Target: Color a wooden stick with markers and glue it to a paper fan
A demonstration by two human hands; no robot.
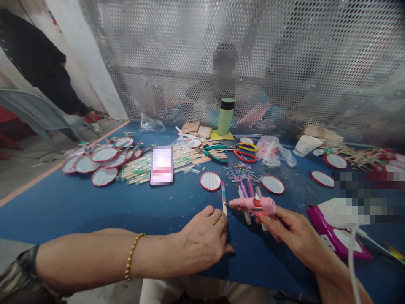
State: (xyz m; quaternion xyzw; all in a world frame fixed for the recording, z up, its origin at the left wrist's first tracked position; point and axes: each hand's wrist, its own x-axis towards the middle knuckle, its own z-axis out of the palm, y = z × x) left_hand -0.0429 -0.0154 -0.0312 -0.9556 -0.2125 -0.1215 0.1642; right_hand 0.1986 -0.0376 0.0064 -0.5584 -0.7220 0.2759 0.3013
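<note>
My right hand [286, 230] is wrapped round the handle of a pink hot glue gun [253, 205], whose small red light glows. The gun's nozzle points left and meets or nearly meets a flat, narrow stick [223, 192] with coloured bands. My left hand [205, 238] is closed over the near end of that stick, its fingertips partly hidden from view. Just beyond the stick lies a round white disc with a red rim [210, 181]. Several marker-like pens [244, 191] lie behind and under the glue gun.
Red-rimmed discs [104, 154] are piled at left beside bundled wooden sticks [136, 169] and a phone [161, 165]. Pliers [215, 157], a green bottle [225, 118] and a paper cup [306, 145] stand or lie farther back. At right, a white cable [352, 253] passes a purple power strip [335, 234].
</note>
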